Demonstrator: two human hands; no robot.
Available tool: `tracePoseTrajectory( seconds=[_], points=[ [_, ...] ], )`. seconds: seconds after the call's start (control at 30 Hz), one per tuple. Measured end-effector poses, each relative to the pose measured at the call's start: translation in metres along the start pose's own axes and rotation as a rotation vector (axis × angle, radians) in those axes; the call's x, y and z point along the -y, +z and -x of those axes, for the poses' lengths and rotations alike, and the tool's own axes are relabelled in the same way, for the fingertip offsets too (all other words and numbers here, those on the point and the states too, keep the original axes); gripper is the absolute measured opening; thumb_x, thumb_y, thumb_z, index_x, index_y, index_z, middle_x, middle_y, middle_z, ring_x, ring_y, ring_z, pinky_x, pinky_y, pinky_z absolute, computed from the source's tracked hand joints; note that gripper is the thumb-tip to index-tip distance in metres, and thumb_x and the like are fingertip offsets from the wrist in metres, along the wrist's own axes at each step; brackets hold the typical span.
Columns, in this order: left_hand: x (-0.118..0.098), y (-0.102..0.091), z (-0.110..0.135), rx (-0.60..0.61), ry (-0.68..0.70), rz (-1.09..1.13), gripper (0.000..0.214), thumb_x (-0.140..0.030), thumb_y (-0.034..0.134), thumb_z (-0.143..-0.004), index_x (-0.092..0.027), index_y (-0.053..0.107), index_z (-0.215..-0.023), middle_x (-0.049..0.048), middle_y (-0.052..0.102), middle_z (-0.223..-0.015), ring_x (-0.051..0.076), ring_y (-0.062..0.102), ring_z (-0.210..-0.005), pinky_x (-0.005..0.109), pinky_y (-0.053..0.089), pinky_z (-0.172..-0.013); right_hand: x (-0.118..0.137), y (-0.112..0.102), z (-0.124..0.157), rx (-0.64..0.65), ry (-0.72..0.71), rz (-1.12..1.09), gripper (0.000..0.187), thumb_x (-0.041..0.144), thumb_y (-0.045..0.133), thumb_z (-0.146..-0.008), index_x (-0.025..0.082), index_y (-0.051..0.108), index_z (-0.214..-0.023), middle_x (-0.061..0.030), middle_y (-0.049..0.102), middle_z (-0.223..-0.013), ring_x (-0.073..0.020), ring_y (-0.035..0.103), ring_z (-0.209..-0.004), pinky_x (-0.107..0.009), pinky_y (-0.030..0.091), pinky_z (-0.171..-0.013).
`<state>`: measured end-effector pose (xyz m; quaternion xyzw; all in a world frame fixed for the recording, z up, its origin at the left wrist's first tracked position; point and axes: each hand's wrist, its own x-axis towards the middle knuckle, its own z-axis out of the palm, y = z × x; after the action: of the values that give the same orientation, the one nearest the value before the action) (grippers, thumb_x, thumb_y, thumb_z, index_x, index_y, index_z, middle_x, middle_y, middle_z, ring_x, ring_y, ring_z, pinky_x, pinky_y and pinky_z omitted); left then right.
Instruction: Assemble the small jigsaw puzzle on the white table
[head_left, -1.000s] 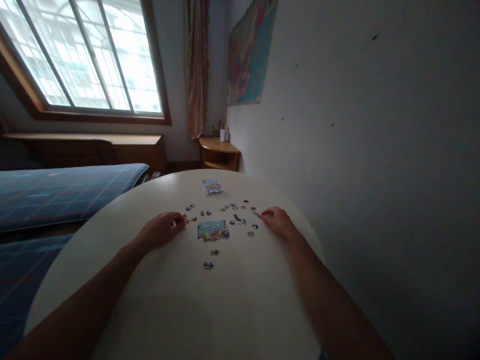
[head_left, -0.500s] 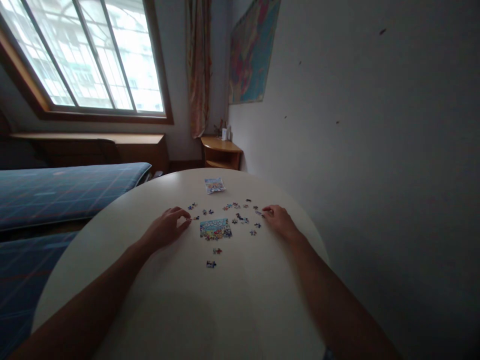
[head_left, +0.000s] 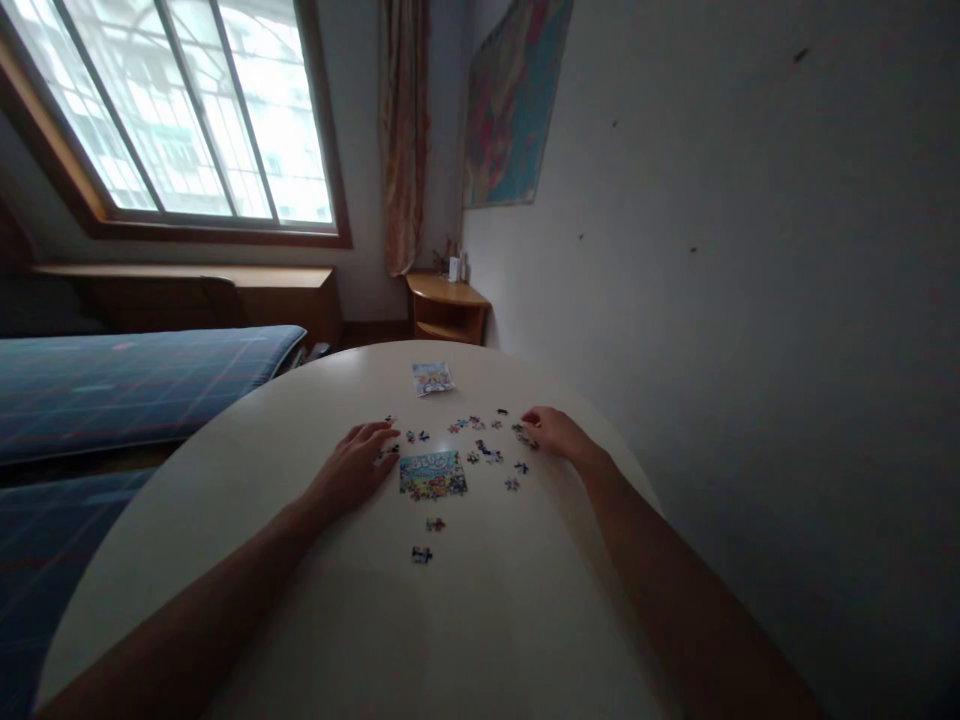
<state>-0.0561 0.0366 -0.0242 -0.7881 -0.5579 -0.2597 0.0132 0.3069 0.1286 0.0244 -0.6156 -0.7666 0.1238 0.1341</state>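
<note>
My left hand [head_left: 361,460] reaches over the table left of the partly joined jigsaw puzzle [head_left: 433,473]. Its fingers are stretched out, and the tips partly cover loose puzzle pieces [head_left: 391,450]. On the other side, my right hand [head_left: 553,432] has curled fingers with the tips drawn close together, above a few small pieces [head_left: 523,436]. Whatever sits between those fingertips is too small to make out. The joined puzzle has a blue top with lettering and a colourful lower part with a jagged bottom edge. Several more pieces [head_left: 489,452] lie scattered to its right.
A printed picture packet [head_left: 433,378] lies toward the back of the round white table [head_left: 315,640]. Two separate pieces, one a puzzle piece [head_left: 421,555], lie nearer me. A bed [head_left: 150,390] stands left, a wall [head_left: 720,400] right, and a corner shelf [head_left: 448,292] behind.
My left hand has moved right, its fingers straightening over the pieces. My right hand has shifted slightly farther over its pieces. The view has tilted a little.
</note>
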Motion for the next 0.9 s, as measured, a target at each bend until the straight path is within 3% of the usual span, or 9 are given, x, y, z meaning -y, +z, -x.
tracePoseTrajectory(
  seconds=[0.17,0.4,0.67,0.9],
  points=[
    [0.002,0.002,0.001,0.002,0.019,0.013,0.037,-0.041,0.048,-0.095,-0.023,0.060,-0.125,0.0087,0.059,-0.134,0.028,0.050,-0.126,0.049,0.043,-0.107,0.007,0.007,-0.021,-0.012,-0.058,0.001,0.024,0.020,0.055,-0.089,0.018,0.074,-0.103,-0.0105,0.074,-0.108,-0.0220,0.067,-0.101,-0.030,0.048,-0.089],
    [0.002,0.001,0.003,-0.013,0.040,0.036,0.034,-0.040,0.048,-0.095,-0.024,0.061,-0.122,0.0084,0.060,-0.132,0.027,0.051,-0.125,0.049,0.045,-0.106,-0.004,0.013,-0.019,-0.141,-0.055,-0.125,0.025,0.018,0.054,-0.088,0.019,0.074,-0.104,-0.0076,0.075,-0.101,-0.0181,0.068,-0.092,-0.029,0.049,-0.086],
    [0.002,0.000,0.003,-0.007,0.031,0.042,0.033,-0.039,0.049,-0.095,-0.023,0.060,-0.122,0.0086,0.060,-0.131,0.027,0.051,-0.125,0.050,0.044,-0.107,-0.025,0.001,-0.015,-0.032,-0.026,-0.168,0.019,0.021,0.062,-0.084,0.016,0.076,-0.096,-0.0083,0.076,-0.096,-0.0196,0.069,-0.086,-0.029,0.049,-0.079],
    [0.005,0.003,0.004,0.000,0.026,0.040,0.034,-0.040,0.049,-0.095,-0.024,0.061,-0.123,0.0082,0.060,-0.132,0.028,0.050,-0.126,0.049,0.044,-0.107,-0.022,0.006,-0.011,-0.110,-0.062,-0.177,0.021,0.022,0.060,-0.086,0.016,0.075,-0.100,-0.0092,0.074,-0.097,-0.0184,0.067,-0.087,-0.028,0.049,-0.080]
  ],
)
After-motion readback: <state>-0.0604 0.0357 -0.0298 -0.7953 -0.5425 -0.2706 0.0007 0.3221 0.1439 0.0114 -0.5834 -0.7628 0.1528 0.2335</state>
